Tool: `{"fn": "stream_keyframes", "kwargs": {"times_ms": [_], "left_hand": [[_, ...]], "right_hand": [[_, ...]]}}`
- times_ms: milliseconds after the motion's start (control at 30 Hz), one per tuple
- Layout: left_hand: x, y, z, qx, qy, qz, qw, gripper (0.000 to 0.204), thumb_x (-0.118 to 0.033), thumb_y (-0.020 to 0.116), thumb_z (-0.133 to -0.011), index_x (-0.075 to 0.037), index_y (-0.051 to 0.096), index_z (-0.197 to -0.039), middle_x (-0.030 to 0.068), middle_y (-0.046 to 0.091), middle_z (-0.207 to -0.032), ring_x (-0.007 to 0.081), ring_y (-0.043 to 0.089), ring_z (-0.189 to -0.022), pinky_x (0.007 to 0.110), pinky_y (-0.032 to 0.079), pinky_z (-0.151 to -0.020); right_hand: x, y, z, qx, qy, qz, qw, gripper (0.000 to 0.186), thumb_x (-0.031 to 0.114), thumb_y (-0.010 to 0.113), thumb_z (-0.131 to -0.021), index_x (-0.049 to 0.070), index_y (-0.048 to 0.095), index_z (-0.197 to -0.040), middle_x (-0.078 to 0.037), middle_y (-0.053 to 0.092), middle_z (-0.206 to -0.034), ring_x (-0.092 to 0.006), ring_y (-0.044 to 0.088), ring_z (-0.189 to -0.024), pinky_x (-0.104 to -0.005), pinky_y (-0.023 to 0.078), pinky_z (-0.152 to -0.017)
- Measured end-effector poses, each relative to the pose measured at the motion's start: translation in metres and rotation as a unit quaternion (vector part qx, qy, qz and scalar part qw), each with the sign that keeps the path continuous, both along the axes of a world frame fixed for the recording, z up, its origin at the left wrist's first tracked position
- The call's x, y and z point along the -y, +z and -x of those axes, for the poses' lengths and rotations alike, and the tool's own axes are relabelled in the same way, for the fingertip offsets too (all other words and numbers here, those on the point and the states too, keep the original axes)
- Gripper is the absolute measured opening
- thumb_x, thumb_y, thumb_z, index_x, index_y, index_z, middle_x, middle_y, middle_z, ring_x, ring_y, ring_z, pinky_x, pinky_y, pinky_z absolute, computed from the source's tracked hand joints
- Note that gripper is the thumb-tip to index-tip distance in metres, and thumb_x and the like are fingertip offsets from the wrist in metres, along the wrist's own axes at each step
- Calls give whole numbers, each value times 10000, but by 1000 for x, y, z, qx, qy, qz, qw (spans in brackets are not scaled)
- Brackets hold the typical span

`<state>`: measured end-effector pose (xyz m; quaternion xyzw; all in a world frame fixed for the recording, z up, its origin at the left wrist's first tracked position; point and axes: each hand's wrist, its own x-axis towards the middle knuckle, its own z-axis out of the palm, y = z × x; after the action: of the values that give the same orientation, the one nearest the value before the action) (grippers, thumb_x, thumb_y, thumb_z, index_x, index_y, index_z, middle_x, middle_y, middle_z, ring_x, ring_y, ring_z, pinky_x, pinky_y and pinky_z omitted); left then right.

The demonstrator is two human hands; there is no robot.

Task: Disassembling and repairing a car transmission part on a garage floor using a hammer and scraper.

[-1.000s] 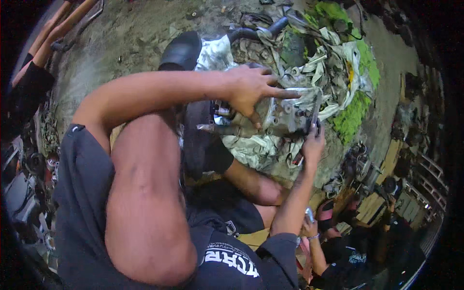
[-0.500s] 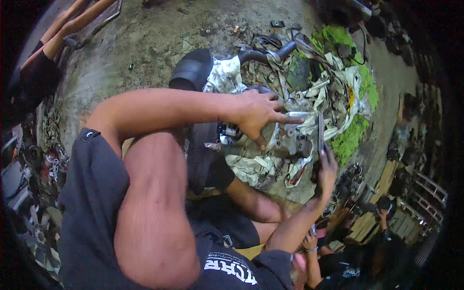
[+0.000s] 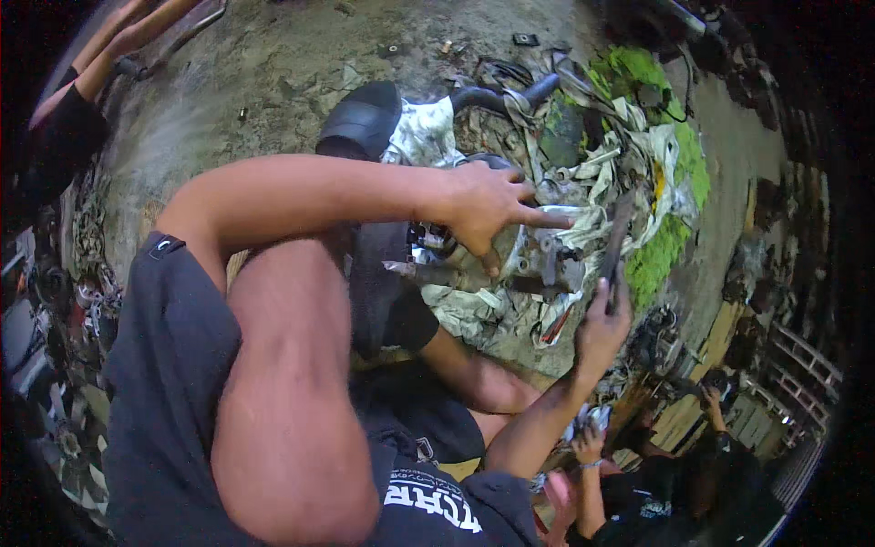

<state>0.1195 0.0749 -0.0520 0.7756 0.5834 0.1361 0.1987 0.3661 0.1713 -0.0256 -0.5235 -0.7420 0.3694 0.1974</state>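
My left hand point(image 3: 489, 211) reaches across from the left, its fingers spread over a grimy metal engine part point(image 3: 547, 264). The index finger is stretched out toward the right. Just below its palm, a tapered metal rod point(image 3: 428, 273) points left; whether the thumb touches it is unclear. On the right side, my right hand point(image 3: 602, 324) is wrapped round a long dark flat bar point(image 3: 618, 239), which stands up from the fist, tilted slightly right. The bar's lower end is hidden in the hand. Dirty white rags point(image 3: 474, 310) lie under and around the metal part.
Black boots point(image 3: 363, 118) stand beside the rags. Bright green material point(image 3: 649, 269) and a dark hose point(image 3: 492, 100) lie past the part. Another person's arms point(image 3: 114, 46) show at upper left, and another person's hand point(image 3: 590, 444) at lower right. Wooden boards point(image 3: 679, 424) lie at right.
My right hand has lowered slightly, and the bar has tilted to the right. My left hand stays nearly in place. More of the tapered rod shows below it.
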Motion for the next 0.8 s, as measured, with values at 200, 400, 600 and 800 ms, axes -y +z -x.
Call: {"fn": "stream_keyframes", "kwargs": {"times_ms": [200, 400, 600, 800], "left_hand": [[-2, 3, 0, 9, -6, 13, 1000, 1113, -585, 776, -564, -411, 157, -1473, 145, 539, -1167, 368, 514, -1116, 492, 491, -824], [2, -5, 3, 35, 2, -1, 999, 1088, -563, 788, -568, -453, 169, -1456, 190, 447, -1307, 409, 483, -1149, 512, 459, -897], [-1, -2, 3, 19, 28, 4, 999, 1073, -558, 795, -566, -486, 178, -1440, 253, 249, -1468, 492, 392, -1235, 529, 416, -971], [0, -3, 0, 0, 17, 23, 1000, 1056, -572, 780, -584, -503, 161, -1437, 327, 211, -1455, 511, 405, -1224, 523, 431, -955]], "right_hand": [[1, 12, 25, 160, 15, -13, 987, 392, 246, 518, -942, 79, 525, -1297, -224, 645, -1057, -250, 627, -876, -368, 470, -822], [43, 13, 15, 70, 22, 29, 997, 399, 177, 509, -938, 65, 508, -1321, -139, 636, -1154, -185, 593, -976, -328, 438, -878], [22, -29, 26, 140, 73, -19, 987, 413, 175, 517, -935, 75, 485, -1334, -214, 611, -1169, -300, 643, -994, -382, 482, -854], [48, -27, 22, 244, 84, -51, 965, 426, 159, 510, -924, 118, 478, -1347, -243, 603, -1129, -374, 638, -959, -422, 491, -807]]}}
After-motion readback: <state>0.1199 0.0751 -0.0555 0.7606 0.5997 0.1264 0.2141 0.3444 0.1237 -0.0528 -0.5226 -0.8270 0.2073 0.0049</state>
